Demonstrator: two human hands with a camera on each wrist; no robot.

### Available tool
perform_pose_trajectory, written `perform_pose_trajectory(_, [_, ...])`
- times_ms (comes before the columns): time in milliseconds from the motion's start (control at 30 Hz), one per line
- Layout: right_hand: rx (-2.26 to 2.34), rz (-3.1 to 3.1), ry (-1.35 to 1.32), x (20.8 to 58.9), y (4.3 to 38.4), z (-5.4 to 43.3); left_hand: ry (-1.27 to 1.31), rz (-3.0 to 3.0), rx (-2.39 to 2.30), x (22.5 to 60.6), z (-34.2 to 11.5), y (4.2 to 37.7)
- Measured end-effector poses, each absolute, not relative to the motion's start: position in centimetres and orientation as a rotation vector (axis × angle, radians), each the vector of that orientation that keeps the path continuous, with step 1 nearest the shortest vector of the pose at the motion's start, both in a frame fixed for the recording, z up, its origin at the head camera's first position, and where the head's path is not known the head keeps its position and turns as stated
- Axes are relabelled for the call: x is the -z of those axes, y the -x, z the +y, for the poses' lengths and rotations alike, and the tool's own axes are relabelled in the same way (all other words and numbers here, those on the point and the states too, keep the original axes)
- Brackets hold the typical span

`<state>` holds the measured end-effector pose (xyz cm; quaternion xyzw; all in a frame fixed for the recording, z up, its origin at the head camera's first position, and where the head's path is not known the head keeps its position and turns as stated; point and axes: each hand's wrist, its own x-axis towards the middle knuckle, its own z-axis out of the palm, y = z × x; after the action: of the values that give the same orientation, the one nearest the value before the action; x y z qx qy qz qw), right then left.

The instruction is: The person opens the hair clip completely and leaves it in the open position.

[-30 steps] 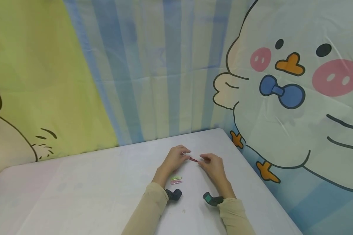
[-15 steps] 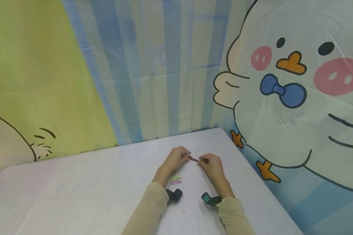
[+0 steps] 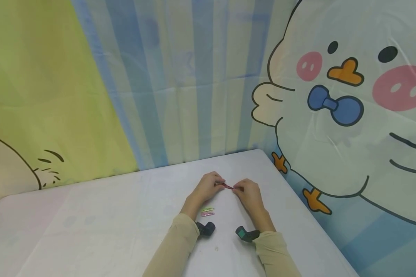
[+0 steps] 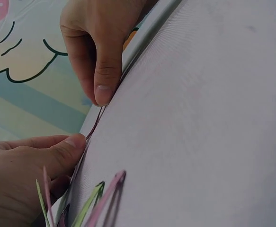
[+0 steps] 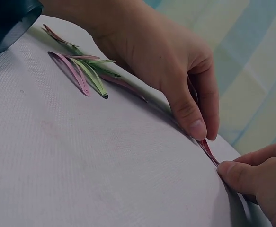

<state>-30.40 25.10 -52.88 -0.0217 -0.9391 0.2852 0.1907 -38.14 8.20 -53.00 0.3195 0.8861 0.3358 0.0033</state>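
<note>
A slim red snap hair clip [image 3: 228, 187] spans the small gap between both hands, just above or on the white table. My left hand [image 3: 206, 187] pinches its left end between thumb and fingers. The other end is pinched by my right hand [image 3: 251, 195], thumb against the fingertips. In the right wrist view, the red clip [image 5: 208, 150] shows only in its middle; the fingertips hide its ends. Near my left wrist lie a green hair clip [image 3: 208, 210] and a pink hair clip [image 3: 208, 214], side by side, with raised parts visible in the wrist views.
The white-covered table [image 3: 100, 223] ends at a back edge and a slanting right edge. Behind it hangs a printed cloth backdrop [image 3: 180, 84] with stripes and cartoon figures. A dark camera [image 3: 206, 229] sits on the left wrist, another camera [image 3: 247, 234] on the right.
My right hand has shifted very slightly left and up, a little closer to my left hand. The left hand keeps its hold on the red hair clip, and the other clips stay put.
</note>
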Motion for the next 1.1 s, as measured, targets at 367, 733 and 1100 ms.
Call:
perform_pose_trajectory(367, [-0.784, -2.675, 0.089, 52.95, 30.71, 25.0, -1.012, 2.783, -1.071, 52.65, 8.21, 37.97])
perform_pose_trajectory(733, [-0.797, -2.68, 0.08, 52.8, 30.67, 25.1, -0.994, 2.803, -1.075, 52.95, 8.35, 38.01])
perform_pose_trajectory(1100, [-0.781, -2.658, 0.079, 52.9, 30.68, 24.97, -1.031, 2.825, -1.094, 53.14, 8.09, 38.27])
